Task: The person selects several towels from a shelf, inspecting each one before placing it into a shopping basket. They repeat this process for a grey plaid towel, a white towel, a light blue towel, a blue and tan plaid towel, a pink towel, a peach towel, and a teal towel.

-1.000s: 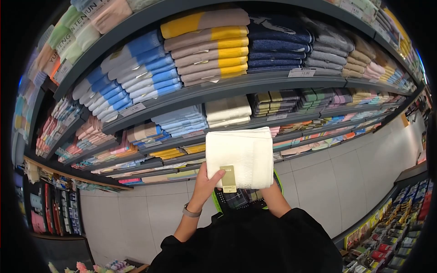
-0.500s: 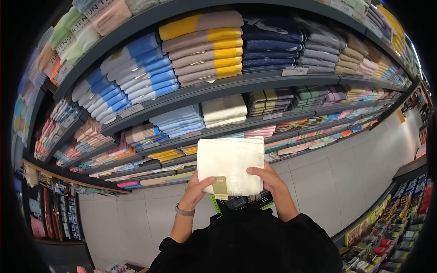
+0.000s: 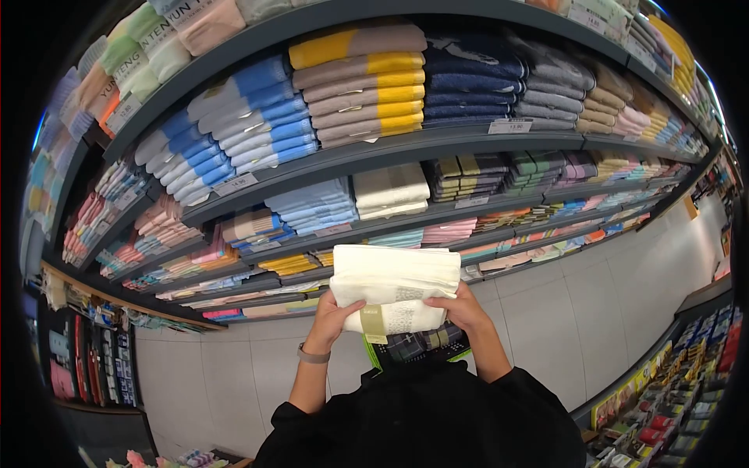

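A folded cream towel (image 3: 394, 273) is held up in front of the body, its layers bent over near the lower part. An olive paper tag (image 3: 372, 320) hangs on its lower left. My left hand (image 3: 331, 318) grips the towel's left edge, thumb on top beside the tag, with a grey band on the wrist. On the right edge my right hand (image 3: 462, 306) is closed round the towel, thumb on its front. The fingers under the towel are hidden.
Shelves (image 3: 304, 160) of stacked towels curve across the front. A black basket with a green rim (image 3: 371, 353) and dark items sits below the towel. Racks of packaged goods (image 3: 663, 398) stand at the right; another display (image 3: 90, 359) is at the left, over tiled floor (image 3: 546, 327).
The towel has changed from lying flat to being bent, with its upper layers folding toward me and its right edge spreading wider. My left hand has moved slightly left and up.
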Available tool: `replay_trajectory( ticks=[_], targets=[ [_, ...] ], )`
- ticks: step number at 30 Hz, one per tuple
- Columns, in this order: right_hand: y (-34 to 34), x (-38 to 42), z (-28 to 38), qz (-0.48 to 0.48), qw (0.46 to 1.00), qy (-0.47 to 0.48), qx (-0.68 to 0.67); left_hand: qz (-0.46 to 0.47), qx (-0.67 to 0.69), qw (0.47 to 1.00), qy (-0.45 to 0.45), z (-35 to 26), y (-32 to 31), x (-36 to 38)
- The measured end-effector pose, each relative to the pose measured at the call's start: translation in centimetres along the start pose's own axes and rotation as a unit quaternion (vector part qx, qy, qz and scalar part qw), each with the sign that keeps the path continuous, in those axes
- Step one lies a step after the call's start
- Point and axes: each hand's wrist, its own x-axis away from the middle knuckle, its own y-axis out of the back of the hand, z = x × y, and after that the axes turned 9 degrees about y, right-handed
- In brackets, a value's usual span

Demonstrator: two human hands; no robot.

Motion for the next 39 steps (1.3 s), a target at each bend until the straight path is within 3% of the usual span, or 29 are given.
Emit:
replay_trajectory(
  ticks=[5, 7, 10, 13, 20, 22, 25, 29, 32, 34, 39],
  targets=[
    [0.0, -0.2, -0.3, 0.003, 0.999, 0.022, -0.030, 0.017, -0.013, 1.000, -0.016, -0.9, 0.7, 0.4],
    [-0.2, -0.3, -0.1, 0.000, 0.999, 0.027, -0.034, 0.066, 0.034, 0.997, -0.027, -1.7, 0.8, 0.3],
    [-0.5, -0.3, 0.2, 0.007, 0.997, -0.013, -0.073, 0.055, 0.008, 0.996, -0.066, -2.7, -0.1, 0.0],
    [-0.6, -0.6, 0.1, 0.026, 0.997, -0.033, -0.063, 0.024, -0.031, 0.998, -0.042, -3.0, 0.2, -0.4],
    [-1.4, -0.2, 0.3, 0.087, 0.994, -0.031, 0.058, 0.001, -0.008, 0.998, -0.054, -3.8, -0.1, -0.2],
    [-1.7, -0.3, 0.2, 0.087, 0.992, -0.031, 0.081, 0.034, -0.004, 0.997, -0.068, -4.2, -0.3, 0.0],
    [-1.6, -0.7, -0.2, 0.066, 0.991, -0.044, 0.112, 0.066, -0.041, 0.990, -0.117, -5.2, -1.3, 0.1],
    [-1.6, -1.0, -0.3, 0.013, 0.996, -0.038, 0.081, 0.057, -0.108, 0.989, -0.086, -4.5, 0.3, 0.0],
    [-1.9, -1.0, 0.4, 0.008, 0.998, -0.027, 0.060, 0.034, -0.110, 0.985, -0.128, -3.6, 1.4, -0.5],
    [-2.2, -1.2, 0.7, 0.010, 0.998, -0.022, 0.050, 0.020, 0.000, 0.994, -0.107, -3.4, 1.5, -0.7],
    [-2.8, -2.4, 0.1, -0.051, 0.997, -0.023, 0.044, 0.024, 0.039, 0.993, -0.106, -3.5, -0.2, -0.9]
  ],
)
